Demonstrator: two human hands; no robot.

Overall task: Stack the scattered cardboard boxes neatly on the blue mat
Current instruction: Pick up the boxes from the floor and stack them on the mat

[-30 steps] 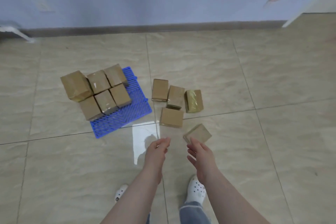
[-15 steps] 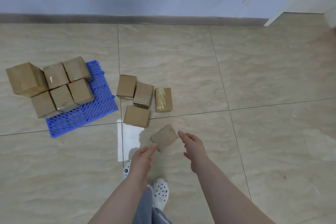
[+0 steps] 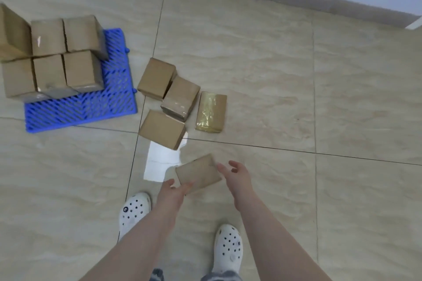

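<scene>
Your blue mat [image 3: 91, 107] lies flat on the tiles at the left of the frame, a slotted plastic grid with its lower and right parts bare. The stacked boxes [image 3: 66, 57] cover its upper left: plain brown cardboard, packed side by side in two rows, with one larger box [image 3: 11, 34] cut off by the left edge. Just right of the mat you have four loose boxes on the floor: two brown ones [image 3: 156, 78] [image 3: 180, 97] touching corner to side, a third [image 3: 162, 129] below them, and a shiny tape-wrapped one [image 3: 211, 112] beside them (yellowish). Lower centre, a flat brown box [image 3: 198, 172] sits tilted.
</scene>
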